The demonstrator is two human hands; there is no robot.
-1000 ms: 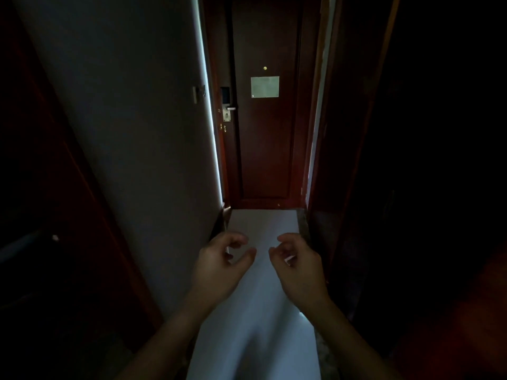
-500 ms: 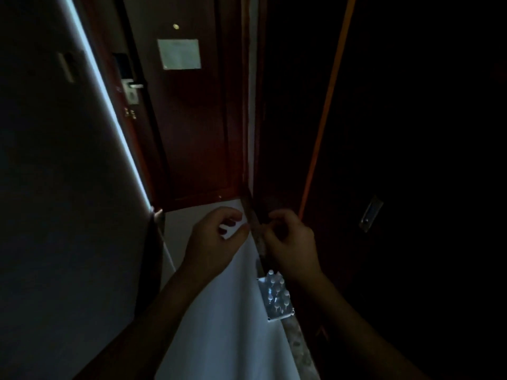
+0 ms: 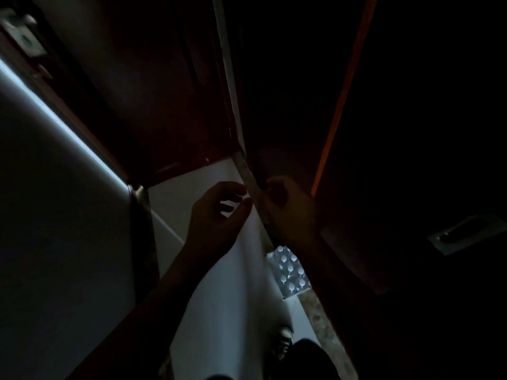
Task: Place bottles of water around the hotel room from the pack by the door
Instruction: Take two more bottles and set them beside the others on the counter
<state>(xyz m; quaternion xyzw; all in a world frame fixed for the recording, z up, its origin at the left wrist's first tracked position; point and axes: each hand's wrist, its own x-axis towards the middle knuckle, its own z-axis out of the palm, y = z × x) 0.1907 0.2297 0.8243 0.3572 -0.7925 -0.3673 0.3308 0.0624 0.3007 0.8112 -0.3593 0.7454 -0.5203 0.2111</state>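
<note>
Very dark corridor, head cam tilted down and to the R. Pale floor [image 3: 219,297] runs up frame to the dark wooden door [image 3: 153,86] at the far end; lock plate [image 3: 23,37] blurred at top L. Lit strip [image 3: 55,116] down the L wall edge, small doorstop-like fitting [image 3: 137,189] at its base, can't ID exactly.

Pack of water bottles [image 3: 290,270] on the floor at the R edge, against the dark wood panel [image 3: 411,133], near the door but not touching it. White caps visible in rows, shrink-wrapped, upright. Partly hidden behind the R forearm. Still sealed as far as can be told; too dim to confirm.

Left hand [image 3: 219,212] raised over the floor, fingers curled loosely inward, thumb near fingertips, empty. Right hand [image 3: 288,209] just beside it, seen from the back, fingers bent and overlapping the pale vertical trim strip [image 3: 233,91]; contact w/ trim unclear, grip state can't be told, nothing visibly held. Both hands above and beyond the pack in frame, not touching it.

Recessed metal pull [image 3: 466,237] set in the R panel. Orange-lit edge [image 3: 340,105] running diagonally on that panel. Shoe [image 3: 284,340] and dark trouser leg [image 3: 307,360] at bottom, shoe on the floor below the pack.
</note>
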